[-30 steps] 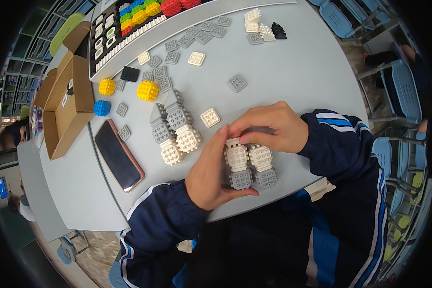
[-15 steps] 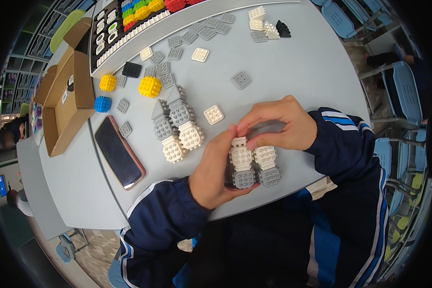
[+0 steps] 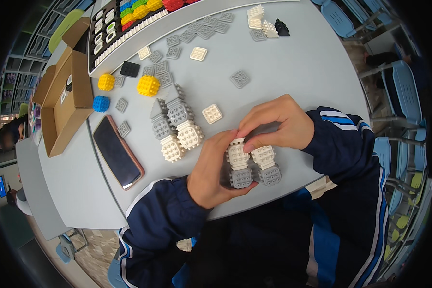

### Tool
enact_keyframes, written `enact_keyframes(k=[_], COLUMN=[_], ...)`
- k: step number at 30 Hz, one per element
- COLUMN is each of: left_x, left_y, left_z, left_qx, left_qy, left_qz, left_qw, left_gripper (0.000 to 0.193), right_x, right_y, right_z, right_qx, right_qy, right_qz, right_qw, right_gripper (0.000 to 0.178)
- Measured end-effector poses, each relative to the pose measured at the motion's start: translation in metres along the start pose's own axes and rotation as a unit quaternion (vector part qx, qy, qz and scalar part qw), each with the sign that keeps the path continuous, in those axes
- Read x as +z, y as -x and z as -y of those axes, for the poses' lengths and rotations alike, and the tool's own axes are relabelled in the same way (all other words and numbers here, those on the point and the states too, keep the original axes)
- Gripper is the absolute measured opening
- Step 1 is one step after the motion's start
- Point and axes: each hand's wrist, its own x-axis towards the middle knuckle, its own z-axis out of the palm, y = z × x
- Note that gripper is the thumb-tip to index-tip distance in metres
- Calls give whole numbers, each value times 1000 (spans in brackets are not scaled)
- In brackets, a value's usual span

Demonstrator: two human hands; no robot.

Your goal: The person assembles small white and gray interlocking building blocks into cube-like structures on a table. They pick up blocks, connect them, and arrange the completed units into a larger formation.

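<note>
Near the table's front edge, my left hand (image 3: 210, 168) is wrapped round the left side of a column of studded building blocks. This column has a white block (image 3: 238, 156) on top of a grey block (image 3: 241, 178). My right hand (image 3: 282, 126) pinches at the column's far end, where a thin white piece (image 3: 237, 141) shows beneath the fingertips. Beside it stands a second column, a white block (image 3: 263, 155) with a grey block (image 3: 270, 175). Farther left lies a pair of longer columns with white blocks (image 3: 189, 136) and grey blocks (image 3: 179, 113).
A phone (image 3: 117, 152) lies at the left by an open cardboard box (image 3: 66, 110). Yellow blocks (image 3: 148, 86), a blue block (image 3: 101, 103), a white square plate (image 3: 212, 114) and several grey plates (image 3: 240, 78) are scattered about. A tray of coloured blocks (image 3: 125, 54) stands at the back.
The held column has shifted slightly left and leans a little more. My right fingertips stay at its far end, and less of the thin white piece shows.
</note>
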Motion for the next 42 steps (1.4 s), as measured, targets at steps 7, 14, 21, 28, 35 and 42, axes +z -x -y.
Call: enact_keyframes(k=[7,14,21,28,35,42], left_x=[-1,0,3,4,7,6], left_y=[-3,-3,-2,-2,-2,-1], left_z=[0,2,2,1,1,1], left_qx=[15,16,10,-1,-15,3], left_qy=[-18,-20,-32,-34,10,15], left_qz=[11,19,7,17,5,17], left_qw=[1000,999,999,999,1000,1000], left_gripper=[103,103,106,104,99,95], right_x=[-1,-1,-3,-7,-6,-5], right_y=[-1,-2,-2,-2,-1,-1], right_z=[2,1,2,4,4,9], right_qx=[59,56,32,39,41,65], right_qy=[-33,-45,-26,-2,-13,-38], right_qz=[13,20,21,43,48,58], right_qw=[998,997,999,998,998,995], right_gripper=[23,24,24,23,20,18])
